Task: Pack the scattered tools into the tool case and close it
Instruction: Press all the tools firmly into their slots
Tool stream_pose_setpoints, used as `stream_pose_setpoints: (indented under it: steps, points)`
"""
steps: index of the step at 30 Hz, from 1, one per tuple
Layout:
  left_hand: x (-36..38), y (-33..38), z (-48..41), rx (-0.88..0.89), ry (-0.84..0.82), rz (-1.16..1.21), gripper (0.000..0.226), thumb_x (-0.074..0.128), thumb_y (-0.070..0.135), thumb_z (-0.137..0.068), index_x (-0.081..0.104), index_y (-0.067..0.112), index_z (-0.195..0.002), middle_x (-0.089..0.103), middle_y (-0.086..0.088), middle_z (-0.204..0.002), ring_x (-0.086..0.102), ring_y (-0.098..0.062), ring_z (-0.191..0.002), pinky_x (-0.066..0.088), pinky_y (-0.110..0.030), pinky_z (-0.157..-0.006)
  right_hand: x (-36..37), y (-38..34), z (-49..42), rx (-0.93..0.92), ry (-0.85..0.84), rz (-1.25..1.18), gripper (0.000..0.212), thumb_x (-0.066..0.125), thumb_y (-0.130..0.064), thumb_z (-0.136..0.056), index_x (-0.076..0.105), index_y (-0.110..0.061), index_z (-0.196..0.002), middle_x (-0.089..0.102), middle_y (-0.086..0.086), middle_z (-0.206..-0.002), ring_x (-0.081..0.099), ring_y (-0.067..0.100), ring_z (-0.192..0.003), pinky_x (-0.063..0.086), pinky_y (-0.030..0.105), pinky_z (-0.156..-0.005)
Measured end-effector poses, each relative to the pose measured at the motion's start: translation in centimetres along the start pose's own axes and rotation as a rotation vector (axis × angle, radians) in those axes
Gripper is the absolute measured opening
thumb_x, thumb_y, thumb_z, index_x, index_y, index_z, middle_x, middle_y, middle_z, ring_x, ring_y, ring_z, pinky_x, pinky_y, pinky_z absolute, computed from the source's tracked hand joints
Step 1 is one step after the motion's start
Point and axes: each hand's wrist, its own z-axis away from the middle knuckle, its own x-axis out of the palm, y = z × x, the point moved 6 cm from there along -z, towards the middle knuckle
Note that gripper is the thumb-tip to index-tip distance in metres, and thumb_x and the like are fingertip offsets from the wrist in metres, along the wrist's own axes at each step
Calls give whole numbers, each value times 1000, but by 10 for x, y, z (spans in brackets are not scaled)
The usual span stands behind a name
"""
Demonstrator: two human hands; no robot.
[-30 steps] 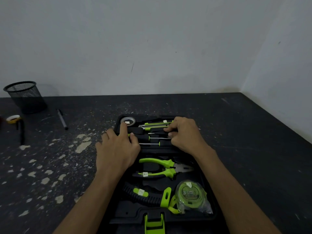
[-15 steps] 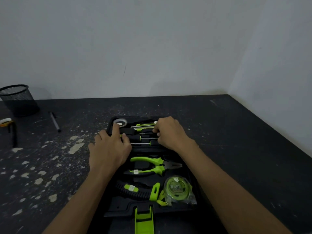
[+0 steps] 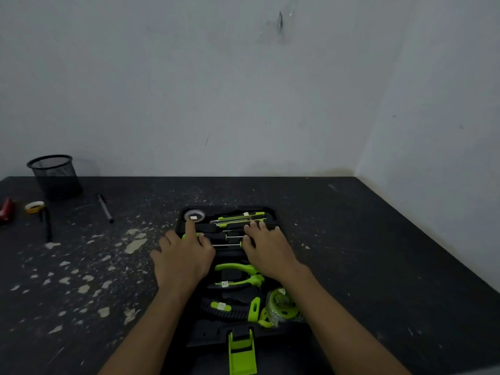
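The black tool case [image 3: 270,212] lies open on the dark table, its green latch [image 3: 241,353] nearest me. Inside lie a tape roll [image 3: 194,215], a green utility knife [image 3: 240,218], thin screwdrivers [image 3: 228,240], green pliers [image 3: 238,274], a black-and-green handle [image 3: 224,308] and a green tape measure [image 3: 281,304]. My left hand [image 3: 184,255] rests flat on the case's left side, its index finger touching the tape roll. My right hand [image 3: 267,250] lies flat over the screwdriver handles, fingers spread. Neither hand grips anything.
A black mesh cup [image 3: 55,175] stands at the back left. A pen [image 3: 105,208], a yellow tape roll [image 3: 34,207], a black stick [image 3: 47,226] and a red object [image 3: 6,209] lie nearby. Pale paint chips [image 3: 135,243] speckle the tabletop.
My right hand has flattened over the screwdrivers, its fingers no longer pinching. The view has tilted up, showing more wall. My left hand stays put.
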Motion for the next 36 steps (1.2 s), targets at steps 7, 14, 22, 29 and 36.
stream_pose_setpoints:
  steps: [7, 14, 22, 29, 36]
  points:
    - [-2, 1, 5, 8, 15, -5, 56, 29, 40, -96, 25, 23, -149, 45, -23, -132, 42, -40, -119, 34, -51, -96, -1, 11, 7, 54, 192, -229, 39, 41, -27, -101, 58, -10, -132, 58, 7, -138, 47, 22, -132, 26, 40, -115]
    - [-1, 1, 2, 25, 34, -33, 56, 29, 40, -96, 25, 22, -149, 47, -22, -129, 44, -38, -116, 36, -49, -94, -11, 15, 5, 41, 455, -66, 28, 41, -23, -93, 45, -16, -65, 54, 2, -66, 54, 23, -67, 50, 42, -70]
    - [1, 3, -1, 27, 35, -48, 56, 29, 38, -96, 24, 21, -149, 45, -24, -129, 44, -39, -116, 35, -49, -94, -22, -9, -9, 7, 277, 386, 40, 33, -35, -97, 54, -17, -68, 69, 8, -75, 62, 30, -71, 39, 45, -89]
    - [1, 2, 4, 34, -2, -39, 57, 27, 39, -97, 22, 21, -151, 43, -26, -134, 42, -41, -121, 33, -50, -97, -28, -5, -10, 9, 127, 344, 37, 34, -34, -99, 46, -14, -71, 69, 12, -97, 63, 32, -89, 37, 45, -94]
    - [0, 0, 8, 34, 21, -30, 56, 28, 38, -97, 24, 21, -150, 44, -27, -133, 41, -41, -120, 34, -50, -96, -6, 26, 16, 82, 16, -118, 48, 26, -36, -106, 40, -17, -147, 32, 2, -159, 28, 24, -145, 32, 55, -110]
